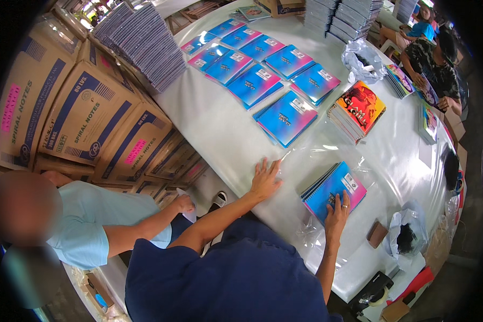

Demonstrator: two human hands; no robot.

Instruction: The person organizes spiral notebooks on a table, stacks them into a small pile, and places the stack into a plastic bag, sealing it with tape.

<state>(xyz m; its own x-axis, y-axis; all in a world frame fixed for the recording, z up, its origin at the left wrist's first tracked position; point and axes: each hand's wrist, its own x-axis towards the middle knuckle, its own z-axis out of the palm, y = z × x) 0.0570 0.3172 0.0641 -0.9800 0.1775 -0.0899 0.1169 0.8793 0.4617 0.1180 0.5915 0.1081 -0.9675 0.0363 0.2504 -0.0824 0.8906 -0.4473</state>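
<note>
My left hand rests on the plastic-covered table, fingers spread, holding nothing. On the right, my right hand lies over the near edge of a small stack of blue-and-pink spiral notebooks, its fingers apart on the top cover. The notebooks beneath fan out slightly toward the left. Farther away, several piles of matching spiral notebooks lie in rows. Beside them stands a taller stack of notebooks with a red-and-yellow cover. Clear plastic sheeting lies between my hands and these piles.
Tall notebook stacks stand at the far left, above piled cardboard cartons. A person in light blue is close on my left; another person handles notebooks across the table. A plastic bag and brown block lie at right.
</note>
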